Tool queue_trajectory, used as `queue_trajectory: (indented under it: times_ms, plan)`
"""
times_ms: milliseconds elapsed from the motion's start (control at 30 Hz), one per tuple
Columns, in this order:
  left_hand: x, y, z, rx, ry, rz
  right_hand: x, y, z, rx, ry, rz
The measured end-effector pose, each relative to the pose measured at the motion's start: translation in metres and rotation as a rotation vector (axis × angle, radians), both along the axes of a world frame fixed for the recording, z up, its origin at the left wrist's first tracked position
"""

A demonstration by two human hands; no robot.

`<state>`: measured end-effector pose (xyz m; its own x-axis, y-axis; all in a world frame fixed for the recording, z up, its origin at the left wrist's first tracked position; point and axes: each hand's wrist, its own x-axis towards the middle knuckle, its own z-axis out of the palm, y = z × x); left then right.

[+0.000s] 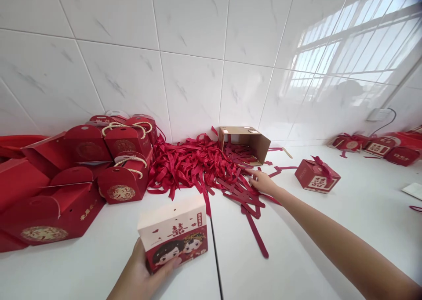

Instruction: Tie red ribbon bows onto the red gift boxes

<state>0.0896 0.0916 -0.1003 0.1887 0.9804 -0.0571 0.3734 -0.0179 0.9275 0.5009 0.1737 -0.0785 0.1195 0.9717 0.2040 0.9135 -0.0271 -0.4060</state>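
Note:
My left hand [148, 265] grips a small cream and red gift box [178, 234] from below and the left. The box shows two cartoon figures and a double-happiness sign, and it is held tilted above the table. My right hand [263, 182] reaches over a pile of dark red flat strips [242, 194], its fingertips low among them. Its fingers look apart, with nothing visible between them. Left of this hand lies a tangled heap of red ribbons [187, 161]. Behind it, an open cardboard box [263, 146] rests on its side with strips spilling out.
Several red handled gift boxes [121, 190] are stacked at the left. A finished-looking red box with a bow [317, 175] stands right of my forearm. More red boxes [379, 148] sit at the far right. A tiled wall [194, 89] rises behind the white table [296, 256].

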Motion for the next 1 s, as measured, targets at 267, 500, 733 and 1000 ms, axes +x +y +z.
queue_trajectory:
  times_ms: [267,500,733,1000]
  plan:
    - [0.002,-0.004,0.002,0.041,-0.029,0.021,-0.003,0.02,-0.003,0.016,0.014,-0.059]
    - [0.003,-0.004,0.006,0.072,-0.008,0.03,-0.007,0.019,-0.005,0.018,0.064,-0.168]
    - [0.003,-0.003,0.004,0.097,0.001,0.026,0.015,0.0,0.012,-0.057,0.23,-0.193]
    - [0.013,0.008,0.025,0.267,-0.004,0.121,0.023,-0.05,0.04,0.024,0.583,-0.181]
